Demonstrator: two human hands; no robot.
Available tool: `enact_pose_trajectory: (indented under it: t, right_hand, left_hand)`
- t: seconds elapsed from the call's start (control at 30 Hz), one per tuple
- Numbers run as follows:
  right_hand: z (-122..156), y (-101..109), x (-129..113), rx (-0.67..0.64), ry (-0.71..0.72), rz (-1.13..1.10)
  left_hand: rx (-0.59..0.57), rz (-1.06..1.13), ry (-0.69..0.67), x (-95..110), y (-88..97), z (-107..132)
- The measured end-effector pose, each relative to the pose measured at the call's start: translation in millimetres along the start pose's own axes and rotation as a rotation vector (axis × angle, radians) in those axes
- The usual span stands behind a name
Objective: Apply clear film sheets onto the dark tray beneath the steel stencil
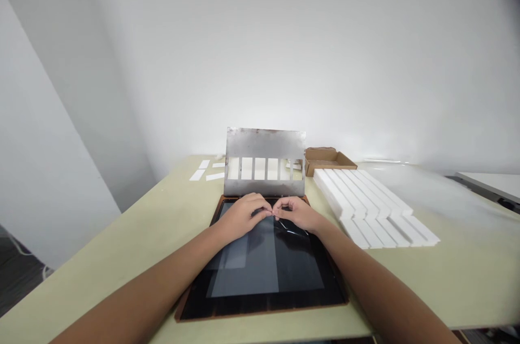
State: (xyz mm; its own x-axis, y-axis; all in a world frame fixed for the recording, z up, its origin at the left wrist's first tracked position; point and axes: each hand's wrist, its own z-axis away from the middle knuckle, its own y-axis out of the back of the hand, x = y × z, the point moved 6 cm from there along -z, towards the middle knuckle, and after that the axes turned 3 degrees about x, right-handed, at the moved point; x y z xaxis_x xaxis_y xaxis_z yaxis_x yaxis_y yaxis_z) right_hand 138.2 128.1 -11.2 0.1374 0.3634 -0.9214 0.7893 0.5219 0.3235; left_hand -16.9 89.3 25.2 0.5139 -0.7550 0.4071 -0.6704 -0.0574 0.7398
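A dark glossy panel with a brown rim [239, 306] lies flat on the table in front of me, with a lighter grey rectangle [247, 279] across its middle. Over its far half, my left hand [245, 215] is closed in a pinch, its fingertips meeting those of my right hand [298, 214]. A clear, shiny film [293, 230] hangs curled from the right hand's pinch, above the panel. Whatever sits between the left fingertips is too small to make out. Behind both hands, a metal plate [266, 143] with a row of rectangular slots stands upright at the panel's far edge.
On the right, white foam-like strips [361, 192] lie in two stacked rows. An open cardboard box [329, 160] is behind them, near a sheet of clear plastic [426, 184]. Several white cards [197, 174] lie at the back left of the pale yellow-green table [122, 257]. A wall closes off the back.
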Motion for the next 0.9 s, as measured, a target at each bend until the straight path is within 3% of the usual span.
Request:
enact_pose_trajectory:
  t: [0.27,0.9]
  right_hand:
    - [-1.0,-0.7,0.4,-0.001,0.001,-0.039]
    - [0.0,-0.3,-8.2,0.047,0.039,-0.062]
  left_hand:
    - [0.018,-0.032,-0.074,4.4,1.3,-1.3]
    - [0.049,-0.023,0.015,-3.3,-0.6,1.5]
